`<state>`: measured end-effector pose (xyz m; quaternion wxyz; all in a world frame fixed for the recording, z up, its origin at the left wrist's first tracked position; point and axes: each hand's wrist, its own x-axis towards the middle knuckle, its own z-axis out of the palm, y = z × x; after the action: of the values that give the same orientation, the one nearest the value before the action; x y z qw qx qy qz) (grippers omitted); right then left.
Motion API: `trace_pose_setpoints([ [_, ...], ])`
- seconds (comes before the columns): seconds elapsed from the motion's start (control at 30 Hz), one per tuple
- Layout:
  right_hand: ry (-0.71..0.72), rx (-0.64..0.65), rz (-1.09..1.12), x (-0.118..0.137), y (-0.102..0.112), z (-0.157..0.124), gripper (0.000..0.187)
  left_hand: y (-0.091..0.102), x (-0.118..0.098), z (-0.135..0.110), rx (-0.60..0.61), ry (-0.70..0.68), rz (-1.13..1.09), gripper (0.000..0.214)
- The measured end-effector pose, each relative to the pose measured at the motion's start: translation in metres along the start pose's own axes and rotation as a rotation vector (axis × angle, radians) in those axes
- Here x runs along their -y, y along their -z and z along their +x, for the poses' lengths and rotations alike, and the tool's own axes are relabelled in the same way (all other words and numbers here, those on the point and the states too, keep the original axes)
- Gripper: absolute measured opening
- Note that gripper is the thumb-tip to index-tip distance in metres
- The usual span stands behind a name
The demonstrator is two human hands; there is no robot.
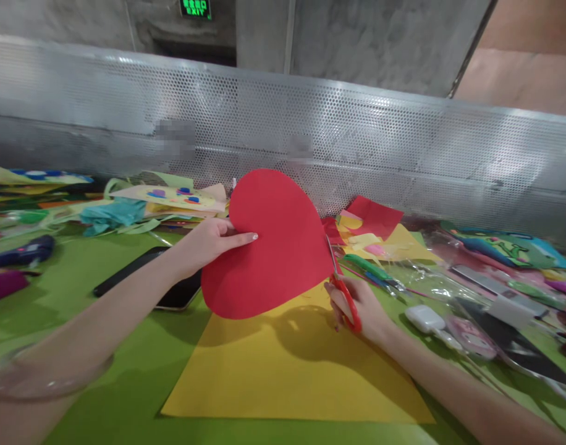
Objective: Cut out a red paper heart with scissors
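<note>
A large red paper heart is held up on its side in the middle, its two lobes to the left and its point to the right. My left hand pinches it at the notch, thumb on the near face and fingers behind. In my right hand is a pair of scissors with orange-red handles. The blades point upward along the heart's right edge, close to its tip; I cannot tell if they touch it. Beneath the heart a yellow sheet of paper lies flat on the green table.
Behind the left forearm lies a dark tablet or phone. Craft papers are heaped at the back left. Red and yellow scraps lie back right, near a white earbud case and phones. A perforated metal barrier runs behind.
</note>
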<state>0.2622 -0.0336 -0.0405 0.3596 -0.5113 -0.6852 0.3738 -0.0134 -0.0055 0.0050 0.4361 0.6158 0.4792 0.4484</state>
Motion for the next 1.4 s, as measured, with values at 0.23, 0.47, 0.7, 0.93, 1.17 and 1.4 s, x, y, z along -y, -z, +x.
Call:
trace_pose_setpoints([
  [0.23,0.011,-0.006,-0.034,-0.0001,-0.0006,-0.0003,0.028,0.0001,0.0003,0.0011,-0.018,0.010,0.018,0.026],
  [0.47,0.012,-0.006,-0.016,-0.0036,-0.0005,0.0002,0.027,0.0011,0.0002,-0.0005,0.006,-0.004,0.026,0.032],
  [0.7,0.022,-0.022,0.096,-0.0027,0.0003,0.0015,0.028,0.0010,0.0029,0.0037,-0.031,0.019,0.079,0.023],
  [0.93,0.043,0.025,0.074,-0.0036,0.0008,0.0014,0.023,-0.0015,-0.0005,0.0012,-0.011,0.040,0.062,0.028],
  [1.17,0.051,0.034,0.050,-0.0077,0.0017,0.0036,0.021,-0.0031,-0.0026,-0.0009,-0.001,0.046,0.062,0.031],
  [1.4,0.030,0.020,0.047,-0.0036,0.0003,0.0010,0.020,-0.0027,-0.0023,-0.0014,0.000,0.047,0.073,0.031],
])
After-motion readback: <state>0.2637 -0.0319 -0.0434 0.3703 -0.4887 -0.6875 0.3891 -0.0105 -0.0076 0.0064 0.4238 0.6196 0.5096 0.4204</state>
